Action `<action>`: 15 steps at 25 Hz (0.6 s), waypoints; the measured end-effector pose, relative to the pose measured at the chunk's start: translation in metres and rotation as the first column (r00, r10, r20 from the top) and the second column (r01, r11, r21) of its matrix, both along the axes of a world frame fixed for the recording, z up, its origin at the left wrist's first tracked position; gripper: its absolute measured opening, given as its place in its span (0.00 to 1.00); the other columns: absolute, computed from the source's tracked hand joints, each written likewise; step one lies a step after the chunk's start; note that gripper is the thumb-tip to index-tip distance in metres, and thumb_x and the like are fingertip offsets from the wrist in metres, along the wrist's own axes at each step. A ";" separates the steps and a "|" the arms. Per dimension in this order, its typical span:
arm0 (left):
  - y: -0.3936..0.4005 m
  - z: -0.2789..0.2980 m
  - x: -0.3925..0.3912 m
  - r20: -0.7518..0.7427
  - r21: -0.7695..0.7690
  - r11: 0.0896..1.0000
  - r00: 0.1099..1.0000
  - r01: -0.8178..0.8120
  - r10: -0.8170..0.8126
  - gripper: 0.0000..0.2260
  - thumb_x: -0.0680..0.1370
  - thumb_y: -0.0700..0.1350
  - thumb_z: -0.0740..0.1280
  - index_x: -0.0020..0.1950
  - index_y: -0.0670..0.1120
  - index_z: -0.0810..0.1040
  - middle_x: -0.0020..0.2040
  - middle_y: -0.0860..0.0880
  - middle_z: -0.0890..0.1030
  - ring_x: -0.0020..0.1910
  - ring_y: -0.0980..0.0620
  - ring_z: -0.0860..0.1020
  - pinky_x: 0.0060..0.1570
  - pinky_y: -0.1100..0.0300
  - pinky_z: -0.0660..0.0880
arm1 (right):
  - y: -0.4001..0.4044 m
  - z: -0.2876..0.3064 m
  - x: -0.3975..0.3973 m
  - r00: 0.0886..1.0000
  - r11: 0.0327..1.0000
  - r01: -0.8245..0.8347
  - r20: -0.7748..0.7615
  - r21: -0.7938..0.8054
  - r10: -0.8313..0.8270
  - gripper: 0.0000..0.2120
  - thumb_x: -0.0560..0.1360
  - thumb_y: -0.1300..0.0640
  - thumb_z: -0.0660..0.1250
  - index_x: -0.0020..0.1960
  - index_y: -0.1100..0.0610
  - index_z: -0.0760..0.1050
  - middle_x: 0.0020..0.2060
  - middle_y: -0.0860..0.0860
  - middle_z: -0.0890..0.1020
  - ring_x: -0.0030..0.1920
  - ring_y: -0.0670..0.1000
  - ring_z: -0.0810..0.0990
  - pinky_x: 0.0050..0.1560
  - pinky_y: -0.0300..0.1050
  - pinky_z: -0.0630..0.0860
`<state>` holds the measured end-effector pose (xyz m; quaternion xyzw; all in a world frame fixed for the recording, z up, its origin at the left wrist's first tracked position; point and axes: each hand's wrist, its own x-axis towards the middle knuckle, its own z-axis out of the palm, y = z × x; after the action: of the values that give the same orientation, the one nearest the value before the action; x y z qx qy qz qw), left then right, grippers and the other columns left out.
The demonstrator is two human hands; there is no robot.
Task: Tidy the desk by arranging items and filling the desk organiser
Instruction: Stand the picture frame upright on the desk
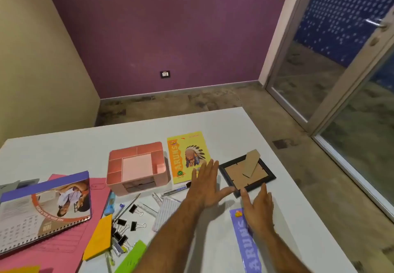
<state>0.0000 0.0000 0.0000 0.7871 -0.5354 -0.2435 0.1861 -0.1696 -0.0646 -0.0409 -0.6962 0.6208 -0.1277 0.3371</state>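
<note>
- White desk [213, 123] fills the lower half of the frame, and it's cluttered, mostly down the left side.
- Pink folder [64, 249] sits lower left, with a spiral-bound calendar [45, 206] lying on top of it.
- Pink desk organiser [136, 167], centre-left: a boxy tray with several open compartments, a pale pad in the big middle one and a drawer slot at the front.
- Yellow "ARUNS" notebook [187, 155] lies just right of the organiser, flat on the desk.
- Black photo frame [247, 174], face down, its cardboard stand tilted up, right of centre.
- My left hand [205, 184] is spread flat, fingers apart, over the notebook's lower corner, thumb reaching the frame's near corner.
- My right hand [258, 208] is open too, fingertips at the frame's near edge, holding nothing.
- Black binder clips [125, 223] are scattered bottom centre.
</note>
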 end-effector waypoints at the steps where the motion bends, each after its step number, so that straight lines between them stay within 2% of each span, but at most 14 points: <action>1: -0.012 -0.003 -0.001 0.004 0.006 1.000 1.000 -0.003 0.003 0.50 0.68 0.78 0.52 0.80 0.50 0.43 0.81 0.51 0.43 0.79 0.49 0.40 0.75 0.43 0.38 | -0.006 -0.004 0.001 0.998 0.999 0.043 0.040 0.025 -0.044 0.46 0.71 0.31 0.55 0.79 0.55 0.45 0.78 0.57 0.56 0.78 0.58 0.51 0.76 0.58 0.54; 3: -0.036 -0.013 -0.001 0.020 0.040 0.999 1.000 -0.013 0.013 0.45 0.74 0.70 0.61 0.80 0.49 0.44 0.81 0.50 0.46 0.79 0.48 0.42 0.75 0.42 0.41 | -0.015 -0.013 0.004 0.995 0.993 0.100 0.013 0.063 -0.101 0.43 0.73 0.32 0.56 0.79 0.55 0.46 0.78 0.57 0.55 0.78 0.58 0.52 0.75 0.59 0.54; 5: -0.058 -0.025 0.002 0.003 0.046 0.998 0.999 -0.041 0.041 0.43 0.75 0.66 0.64 0.80 0.47 0.47 0.81 0.49 0.50 0.79 0.46 0.45 0.75 0.41 0.44 | -0.024 -0.024 0.007 0.992 0.985 0.128 -0.015 0.112 -0.127 0.42 0.74 0.33 0.57 0.78 0.54 0.47 0.78 0.57 0.55 0.77 0.59 0.53 0.74 0.61 0.54; 8: -0.081 -0.044 0.004 0.027 0.082 0.996 0.999 -0.038 0.035 0.43 0.74 0.65 0.65 0.79 0.47 0.50 0.80 0.48 0.54 0.79 0.45 0.47 0.74 0.39 0.46 | -0.031 -0.036 0.015 0.994 0.982 0.112 -0.035 0.149 -0.108 0.43 0.74 0.31 0.53 0.78 0.56 0.48 0.78 0.57 0.55 0.78 0.57 0.50 0.76 0.57 0.47; 11: -0.099 -0.058 0.008 0.038 0.144 0.988 0.998 -0.050 0.045 0.44 0.73 0.66 0.65 0.80 0.47 0.48 0.80 0.47 0.54 0.79 0.44 0.45 0.74 0.39 0.44 | -0.037 -0.050 0.017 0.996 0.992 0.078 -0.061 0.101 -0.072 0.41 0.76 0.34 0.54 0.78 0.58 0.49 0.78 0.58 0.55 0.78 0.56 0.48 0.76 0.54 0.42; 13: -0.105 -0.064 0.007 0.024 0.169 0.984 0.998 -0.055 0.051 0.45 0.73 0.66 0.65 0.79 0.46 0.49 0.79 0.46 0.57 0.79 0.44 0.46 0.74 0.39 0.42 | -0.035 -0.051 0.016 0.997 0.997 0.027 -0.080 0.077 -0.021 0.40 0.77 0.36 0.59 0.78 0.59 0.52 0.77 0.60 0.57 0.77 0.60 0.53 0.75 0.57 0.48; 14: -0.107 -0.067 0.007 0.018 0.169 0.984 0.998 -0.054 0.052 0.44 0.72 0.67 0.65 0.79 0.46 0.50 0.78 0.46 0.60 0.79 0.44 0.48 0.74 0.39 0.43 | -0.032 -0.051 0.016 0.993 0.999 -0.037 -0.111 -0.019 0.035 0.39 0.75 0.38 0.65 0.76 0.59 0.58 0.75 0.63 0.61 0.75 0.64 0.59 0.73 0.63 0.54; 15: -0.108 -0.069 0.006 0.014 0.158 0.986 0.998 -0.057 0.055 0.43 0.72 0.67 0.65 0.78 0.46 0.53 0.77 0.46 0.63 0.79 0.43 0.51 0.74 0.39 0.44 | -0.028 -0.054 0.013 0.986 0.989 -0.121 -0.129 -0.084 0.110 0.37 0.71 0.44 0.74 0.72 0.60 0.67 0.70 0.69 0.67 0.69 0.70 0.66 0.67 0.71 0.64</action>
<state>0.0060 -0.1078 -0.0690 0.8153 -0.4929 -0.2761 0.1270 -0.1566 -0.0923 -0.0951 -0.7523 0.5926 -0.0926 0.2725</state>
